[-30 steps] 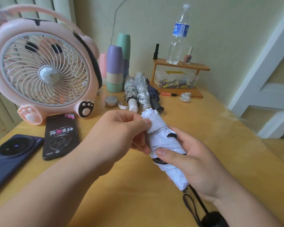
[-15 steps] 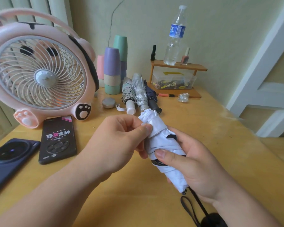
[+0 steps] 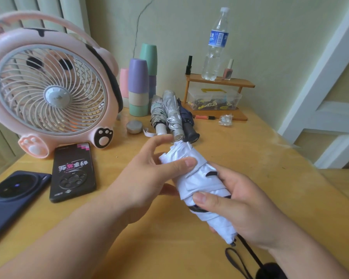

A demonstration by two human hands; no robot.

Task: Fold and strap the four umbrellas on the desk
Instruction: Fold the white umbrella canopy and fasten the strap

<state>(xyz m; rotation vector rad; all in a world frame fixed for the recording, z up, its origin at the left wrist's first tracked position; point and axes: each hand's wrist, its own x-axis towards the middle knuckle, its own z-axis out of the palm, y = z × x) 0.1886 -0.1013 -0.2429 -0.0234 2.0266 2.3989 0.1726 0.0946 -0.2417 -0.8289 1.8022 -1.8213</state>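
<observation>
In the head view, at centre frame, the left hand (image 3: 147, 178) is no longer bunched over the tip of the white umbrella (image 3: 201, 180). Its thumb is now pressed on the strap (image 3: 196, 168), with the index finger lifted (fastening is judged nearly done). The lower canopy is gripped by the right hand (image 3: 244, 210), above the desk (image 3: 240, 150).

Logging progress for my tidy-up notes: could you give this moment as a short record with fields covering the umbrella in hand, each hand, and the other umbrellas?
In hand: white umbrella, rolled up, over the desk
Left hand: thumb presses the fabric near its upper end
Right hand: grips its lower half
Strap: cannot tell if fastened
Others: patterned umbrella, silver umbrella, navy umbrella, folded, side by side at the desk's back
</observation>
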